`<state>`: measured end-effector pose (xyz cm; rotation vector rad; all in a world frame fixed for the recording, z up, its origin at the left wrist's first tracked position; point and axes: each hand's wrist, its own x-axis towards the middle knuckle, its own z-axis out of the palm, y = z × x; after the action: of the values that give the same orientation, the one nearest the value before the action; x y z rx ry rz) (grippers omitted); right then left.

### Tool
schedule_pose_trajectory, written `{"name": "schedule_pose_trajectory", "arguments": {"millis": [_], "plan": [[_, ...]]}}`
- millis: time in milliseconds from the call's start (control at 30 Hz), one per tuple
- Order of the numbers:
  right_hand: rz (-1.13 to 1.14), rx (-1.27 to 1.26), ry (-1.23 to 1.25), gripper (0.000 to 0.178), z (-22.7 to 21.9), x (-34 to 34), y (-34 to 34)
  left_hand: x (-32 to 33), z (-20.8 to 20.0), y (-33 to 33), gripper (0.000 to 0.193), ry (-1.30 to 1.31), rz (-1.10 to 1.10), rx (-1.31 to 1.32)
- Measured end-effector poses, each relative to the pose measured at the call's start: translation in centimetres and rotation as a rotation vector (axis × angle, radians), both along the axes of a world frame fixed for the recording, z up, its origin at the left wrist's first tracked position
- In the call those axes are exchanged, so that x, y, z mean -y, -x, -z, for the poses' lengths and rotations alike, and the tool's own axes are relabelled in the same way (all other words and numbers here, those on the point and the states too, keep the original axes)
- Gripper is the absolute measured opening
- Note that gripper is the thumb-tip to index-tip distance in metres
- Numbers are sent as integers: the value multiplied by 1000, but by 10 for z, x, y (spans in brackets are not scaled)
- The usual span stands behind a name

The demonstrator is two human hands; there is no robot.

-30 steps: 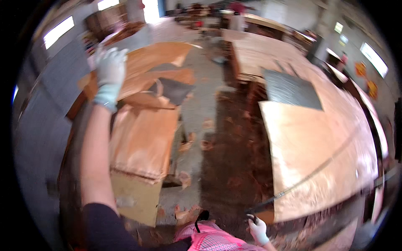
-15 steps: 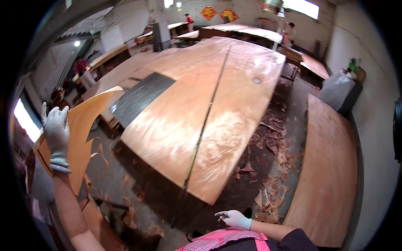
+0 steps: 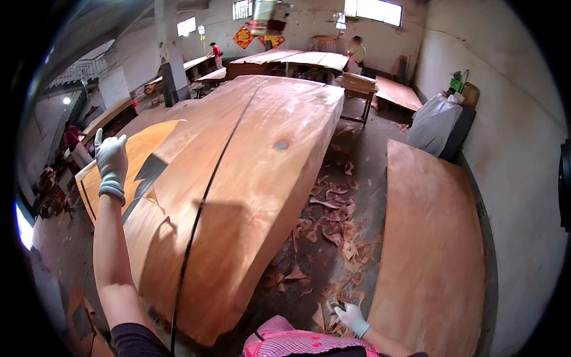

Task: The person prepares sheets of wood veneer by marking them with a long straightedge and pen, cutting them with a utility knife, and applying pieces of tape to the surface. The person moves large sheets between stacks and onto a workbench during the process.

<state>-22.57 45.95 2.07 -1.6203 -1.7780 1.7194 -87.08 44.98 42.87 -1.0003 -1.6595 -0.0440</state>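
Raised at the left, my left hand (image 3: 112, 157) in a pale glove grips the upper edge of a thin yellowish wood veneer sheet (image 3: 141, 143), its index finger pointing up. The sheet hangs over the left side of a large stack of reddish-brown veneer (image 3: 267, 172); a torn strip dangles from its lower edge. Partly behind it, a dark grey rectangular patch (image 3: 153, 169) shows on the stack. A long, thin dark strip (image 3: 208, 187) runs lengthwise across the top. Low by my body, my right gloved hand (image 3: 353, 320) is closed around a small dark object (image 3: 341, 306), too small to identify.
Veneer scraps (image 3: 342, 223) litter the floor right of the stack. A long wood sheet (image 3: 431, 244) leans near the right wall, below a grey plastic-covered bundle (image 3: 437, 124). Farther back are a pillar (image 3: 169, 59), worktables and a few people (image 3: 357, 53). A bucket-like object (image 3: 270, 18) hangs overhead.
My view has turned and shifted. My left hand has carried the yellowish veneer sheet from beside the stack to over its left side. My right hand stays low, still closed on the dark object.
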Motion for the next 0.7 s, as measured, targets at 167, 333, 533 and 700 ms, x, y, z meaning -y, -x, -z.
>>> {"name": "schedule_pose_trajectory", "arguments": {"millis": [167,333,533,700], "plan": [[378,-172,148,23,29,-72,-13,-138,14,-14,15,-32,-24,55],[491,-275,162,25,59,-187,-14,-272,52,-22,16,-99,91,94],[895,-372,148,6,85,-357,-27,-416,180,-24,25,-2,106,291],[924,-416,71,4,55,-473,0,-463,295,-28,26,81,104,527]]}}
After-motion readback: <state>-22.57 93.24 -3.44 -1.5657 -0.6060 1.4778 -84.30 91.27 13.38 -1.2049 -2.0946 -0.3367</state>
